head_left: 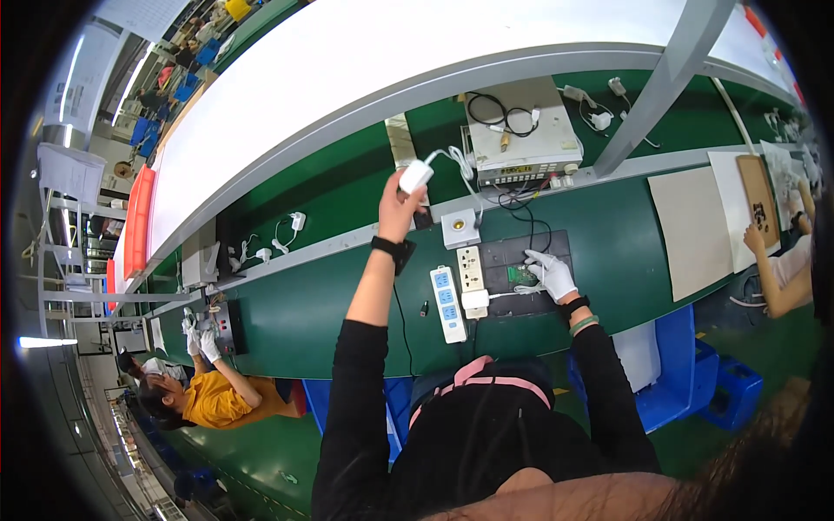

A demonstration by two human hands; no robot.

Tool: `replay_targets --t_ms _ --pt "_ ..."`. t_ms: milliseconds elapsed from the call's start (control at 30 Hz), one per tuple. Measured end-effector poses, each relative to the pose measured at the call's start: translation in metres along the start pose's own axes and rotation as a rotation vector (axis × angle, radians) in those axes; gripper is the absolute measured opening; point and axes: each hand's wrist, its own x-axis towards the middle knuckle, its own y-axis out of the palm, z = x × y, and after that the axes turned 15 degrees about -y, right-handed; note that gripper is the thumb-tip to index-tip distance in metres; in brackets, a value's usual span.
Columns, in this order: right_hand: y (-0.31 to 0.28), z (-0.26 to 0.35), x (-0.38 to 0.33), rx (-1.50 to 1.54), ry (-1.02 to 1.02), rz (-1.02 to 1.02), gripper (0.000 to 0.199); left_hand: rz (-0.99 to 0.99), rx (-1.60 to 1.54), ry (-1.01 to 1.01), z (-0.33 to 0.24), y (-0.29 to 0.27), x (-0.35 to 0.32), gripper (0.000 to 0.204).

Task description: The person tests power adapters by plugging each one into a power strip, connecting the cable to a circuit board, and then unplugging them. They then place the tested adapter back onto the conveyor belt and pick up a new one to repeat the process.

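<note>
**A:** I'm watching from the remote desk. Start at the left and use the blue-and-white power strip [447, 303] as your anchor. What have you got?

**B:** Far left of the strip, a co-worker in a yellow top [217, 395] bends over a small box on the green bench [304, 313]. Not our person. Closer in, up and left of the strip, the left hand [398, 208] is raised with its fingers wrapped around a white adapter [416, 175]; the adapter's white cable [460, 165] runs right toward a grey meter box [521, 130] on the shelf.

**A:** And right of the strip?

**B:** Just beside it lies a cream socket block [471, 267] with a white plug [474, 300] at its near end. Beyond that is a dark mat [512, 260], where the gloved right hand [552, 274] rests with its fingers spread and pressing down on a small green circuit board [522, 275], not pinching it.

**A:** How far along would I call it?

**B:** My judgement: midway. The adapter is lifted off the bench, and the board is seated on the mat. I can't tell whether anything has been tested. Setting the adapter down looks like what's left.
</note>
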Motion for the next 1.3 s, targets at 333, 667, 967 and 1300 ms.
replay_targets --t_ms 333,667,967,1300 --pt "0.017 -0.008 0.015 -0.461 -0.185 0.338 0.025 -0.247 0.609 0.138 0.060 0.016 -0.012 0.042" --pt "0.021 -0.003 -0.002 -0.236 0.024 0.076 0.032 0.384 1.014 -0.008 0.113 0.064 -0.125 0.040" --pt "0.026 -0.004 -0.009 -0.148 0.087 -0.013 0.034 0.299 0.783 -0.102 0.140 0.065 -0.134 0.045" --pt "0.032 -0.015 -0.012 -0.128 0.055 -0.089 0.033 0.277 0.754 -0.060 0.150 0.064 -0.129 0.045"
